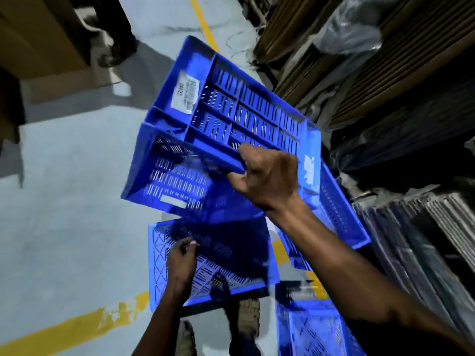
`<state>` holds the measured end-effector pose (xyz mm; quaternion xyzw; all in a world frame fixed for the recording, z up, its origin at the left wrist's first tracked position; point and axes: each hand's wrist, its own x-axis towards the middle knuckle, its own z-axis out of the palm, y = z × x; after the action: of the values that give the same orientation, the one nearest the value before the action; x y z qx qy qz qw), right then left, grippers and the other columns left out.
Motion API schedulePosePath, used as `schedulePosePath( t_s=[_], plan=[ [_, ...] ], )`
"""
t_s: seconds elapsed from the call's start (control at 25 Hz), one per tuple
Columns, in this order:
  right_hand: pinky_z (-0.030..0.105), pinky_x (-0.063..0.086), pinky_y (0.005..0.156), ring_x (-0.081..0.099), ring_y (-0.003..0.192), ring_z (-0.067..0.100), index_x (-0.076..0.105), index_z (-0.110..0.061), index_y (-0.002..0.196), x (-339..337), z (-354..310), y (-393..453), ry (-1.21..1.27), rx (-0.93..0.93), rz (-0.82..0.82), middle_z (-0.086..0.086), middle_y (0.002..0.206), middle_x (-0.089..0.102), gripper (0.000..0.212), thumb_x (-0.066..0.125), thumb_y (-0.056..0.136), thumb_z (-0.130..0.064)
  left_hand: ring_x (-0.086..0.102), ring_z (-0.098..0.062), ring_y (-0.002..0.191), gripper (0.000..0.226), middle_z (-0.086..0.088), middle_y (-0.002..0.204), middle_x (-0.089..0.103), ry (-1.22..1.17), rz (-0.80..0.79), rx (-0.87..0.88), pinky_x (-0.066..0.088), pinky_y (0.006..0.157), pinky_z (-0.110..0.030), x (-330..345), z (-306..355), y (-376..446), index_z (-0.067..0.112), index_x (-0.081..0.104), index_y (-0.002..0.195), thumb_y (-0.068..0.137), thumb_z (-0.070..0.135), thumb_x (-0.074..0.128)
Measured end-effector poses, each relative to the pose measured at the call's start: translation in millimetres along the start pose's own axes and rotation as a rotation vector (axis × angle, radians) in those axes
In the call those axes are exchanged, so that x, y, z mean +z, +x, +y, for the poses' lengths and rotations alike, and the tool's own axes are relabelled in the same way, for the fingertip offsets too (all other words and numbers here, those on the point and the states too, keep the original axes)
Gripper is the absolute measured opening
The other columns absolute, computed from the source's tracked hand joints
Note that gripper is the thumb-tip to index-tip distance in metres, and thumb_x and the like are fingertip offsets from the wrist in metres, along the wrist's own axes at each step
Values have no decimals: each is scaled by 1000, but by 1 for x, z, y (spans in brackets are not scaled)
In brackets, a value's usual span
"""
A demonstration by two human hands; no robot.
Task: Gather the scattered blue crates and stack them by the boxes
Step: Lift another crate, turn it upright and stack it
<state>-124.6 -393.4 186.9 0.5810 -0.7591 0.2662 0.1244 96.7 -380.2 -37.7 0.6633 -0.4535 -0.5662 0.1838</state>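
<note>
at centre frame: upper crate (226,119), blue, tilted with its ribbed underside showing, held off the floor.
right hand (270,176): fingers curled tight round a rib of the upper crate.
left hand (181,260): fingers bent, pinching the slotted wall of the lower crate (231,263), lower centre.
right edge: third crate (341,219) beside stacked flat cardboard (385,73).
lower left: yellow floor line (64,332).

Blue slotted crates (221,129), yellow-striped floor (64,201)
</note>
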Motion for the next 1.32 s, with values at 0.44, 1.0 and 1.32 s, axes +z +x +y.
schedulePosePath(
  t_s=[0.44,1.0,1.32],
  plan=[
    [32,40,44,53,46,35,52,-11,59,-217,-169,-94,32,533,-45,14,48,50,41,58,64,-51,46,-40,129,72,-27,143,43,-34,212,39,37,111,-49,-131,51,-167,-1,26,146,90,27,62],
    [32,30,48,31,50,15,42,-4,55,-322,-266,-128,380,404,-119,17,52,38,45,58,64,-45,31,-52,132,93,-27,155,19,36,677,-39,35,108,-53,-290,64,-219,-6,24,147,80,43,67],
    [32,43,53,46,55,7,63,-8,62,-332,-245,-103,614,218,-235,15,57,61,36,60,61,-44,41,-42,134,99,-25,149,36,-150,1032,-101,33,108,-50,-314,47,-290,5,18,154,77,39,70]
  ],
)
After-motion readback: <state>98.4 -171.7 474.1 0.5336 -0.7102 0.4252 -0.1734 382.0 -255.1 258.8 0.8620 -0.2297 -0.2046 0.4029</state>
